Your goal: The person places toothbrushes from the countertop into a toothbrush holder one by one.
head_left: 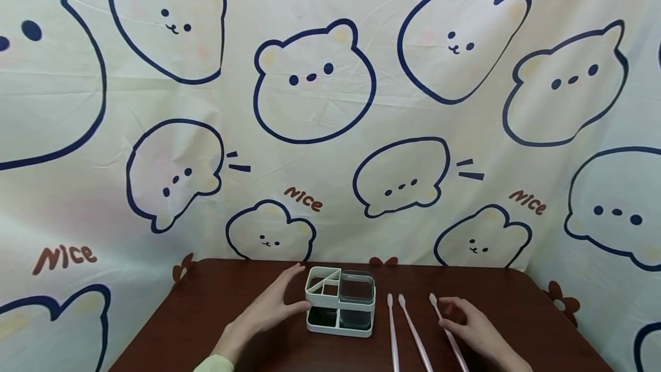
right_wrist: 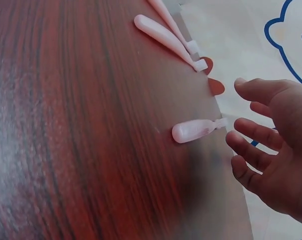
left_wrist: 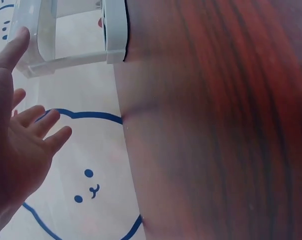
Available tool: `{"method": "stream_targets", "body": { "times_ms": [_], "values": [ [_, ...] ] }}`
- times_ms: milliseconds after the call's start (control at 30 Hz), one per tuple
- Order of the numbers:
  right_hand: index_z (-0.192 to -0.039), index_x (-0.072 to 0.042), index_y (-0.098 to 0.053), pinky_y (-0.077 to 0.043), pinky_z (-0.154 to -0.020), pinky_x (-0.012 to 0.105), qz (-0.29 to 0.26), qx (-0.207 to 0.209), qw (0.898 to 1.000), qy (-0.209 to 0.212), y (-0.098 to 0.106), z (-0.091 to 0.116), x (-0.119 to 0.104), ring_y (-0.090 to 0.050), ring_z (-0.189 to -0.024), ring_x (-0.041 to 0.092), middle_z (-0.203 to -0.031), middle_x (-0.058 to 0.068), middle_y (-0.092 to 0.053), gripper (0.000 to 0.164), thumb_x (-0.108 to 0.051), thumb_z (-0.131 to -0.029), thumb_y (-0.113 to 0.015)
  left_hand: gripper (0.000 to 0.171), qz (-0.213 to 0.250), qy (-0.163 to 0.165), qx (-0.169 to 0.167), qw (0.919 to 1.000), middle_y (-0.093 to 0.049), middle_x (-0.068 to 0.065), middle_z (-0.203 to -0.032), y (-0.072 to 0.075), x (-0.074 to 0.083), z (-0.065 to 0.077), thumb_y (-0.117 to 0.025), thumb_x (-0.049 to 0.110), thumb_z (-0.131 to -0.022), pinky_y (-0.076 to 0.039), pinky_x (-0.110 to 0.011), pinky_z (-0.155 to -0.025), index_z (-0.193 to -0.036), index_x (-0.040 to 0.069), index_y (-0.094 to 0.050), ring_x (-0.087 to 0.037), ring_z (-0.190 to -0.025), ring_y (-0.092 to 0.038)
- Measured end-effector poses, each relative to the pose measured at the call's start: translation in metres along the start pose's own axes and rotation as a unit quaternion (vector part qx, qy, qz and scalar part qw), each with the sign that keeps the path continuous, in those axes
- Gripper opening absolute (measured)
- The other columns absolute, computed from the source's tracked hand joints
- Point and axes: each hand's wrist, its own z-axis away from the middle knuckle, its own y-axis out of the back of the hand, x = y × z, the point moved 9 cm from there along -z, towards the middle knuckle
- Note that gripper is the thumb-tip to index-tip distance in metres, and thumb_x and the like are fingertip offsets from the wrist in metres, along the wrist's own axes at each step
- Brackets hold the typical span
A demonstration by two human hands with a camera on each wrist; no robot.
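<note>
A pale two-tier toothbrush holder with divided compartments and a clear cup stands on the table. At its left side is my left hand, fingers spread, the thumb tip at the holder's wall; whether it touches cannot be told. Three pink toothbrushes lie to the right of the holder, heads pointing away: a left one, a middle one and a right one. Over the right toothbrush hovers my right hand, with fingers loosely bent and nothing between them in the right wrist view.
The dark brown wooden table ends against a pale curtain printed with cartoon bear heads. The same curtain hangs along both sides of the table.
</note>
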Motion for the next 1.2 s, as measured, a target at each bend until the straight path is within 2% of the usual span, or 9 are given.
{"method": "stream_targets", "body": {
  "times_ms": [200, 367, 500, 833, 1033, 1200],
  "values": [
    [-0.133, -0.002, -0.056, -0.05, -0.061, 0.026, -0.034, -0.02, 0.999, 0.002, -0.006, 0.0, 0.008, -0.054, -0.072, 0.009, -0.102, 0.009, -0.06, 0.053, -0.028, -0.09, -0.072, 0.091, 0.02, -0.003, -0.019, 0.9996, -0.028, -0.01, -0.163, -0.01, 0.005, -0.009, -0.076, 0.051, -0.082, -0.03, -0.065, -0.112, -0.155, 0.022, -0.03, -0.037, -0.146, -0.032],
    [-0.133, 0.0, -0.054, -0.051, -0.056, 0.028, -0.054, -0.031, 0.998, 0.005, -0.009, -0.001, 0.008, -0.056, -0.065, 0.013, -0.103, 0.011, -0.058, 0.053, -0.025, -0.091, -0.072, 0.092, 0.024, -0.011, -0.023, 0.9994, -0.036, -0.013, -0.158, -0.01, 0.009, -0.013, -0.079, 0.047, -0.082, -0.033, -0.065, -0.11, -0.155, 0.019, -0.03, -0.038, -0.142, -0.038],
    [-0.133, 0.0, -0.054, -0.049, -0.054, 0.029, -0.052, -0.04, 0.998, 0.004, -0.01, -0.002, 0.01, -0.053, -0.062, 0.014, -0.102, 0.012, -0.057, 0.053, -0.025, -0.09, -0.072, 0.092, 0.034, -0.011, -0.03, 0.9989, -0.041, -0.013, -0.154, -0.011, 0.01, -0.015, -0.081, 0.044, -0.08, -0.035, -0.064, -0.109, -0.154, 0.018, -0.033, -0.038, -0.139, -0.041],
    [-0.132, 0.003, -0.054, -0.048, -0.052, 0.029, -0.04, -0.058, 0.998, 0.006, -0.013, -0.006, 0.015, -0.051, -0.06, 0.015, -0.095, 0.01, -0.053, 0.053, -0.023, -0.09, -0.072, 0.094, 0.077, -0.001, -0.066, 0.9949, -0.043, -0.012, -0.144, -0.016, 0.011, -0.015, -0.084, 0.039, -0.078, -0.038, -0.064, -0.107, -0.151, 0.01, -0.034, -0.036, -0.131, -0.045],
    [-0.131, 0.002, -0.056, -0.048, -0.053, 0.03, -0.027, -0.069, 0.997, 0.003, -0.014, -0.009, 0.02, -0.05, -0.068, 0.017, -0.091, 0.007, -0.052, 0.05, -0.025, -0.091, -0.071, 0.093, 0.096, 0.012, -0.084, 0.9917, -0.047, -0.014, -0.146, -0.018, 0.01, -0.013, -0.083, 0.039, -0.079, -0.037, -0.065, -0.107, -0.151, 0.012, -0.031, -0.034, -0.131, -0.047],
    [-0.131, 0.001, -0.057, -0.048, -0.053, 0.029, -0.016, -0.079, 0.997, 0.003, -0.016, -0.011, 0.022, -0.051, -0.065, 0.015, -0.086, 0.005, -0.052, 0.049, -0.025, -0.091, -0.071, 0.093, 0.077, 0.016, -0.09, 0.9928, -0.041, -0.016, -0.153, -0.018, 0.011, -0.011, -0.081, 0.042, -0.08, -0.034, -0.068, -0.108, -0.154, 0.017, -0.03, -0.037, -0.136, -0.043]
  ]
}}
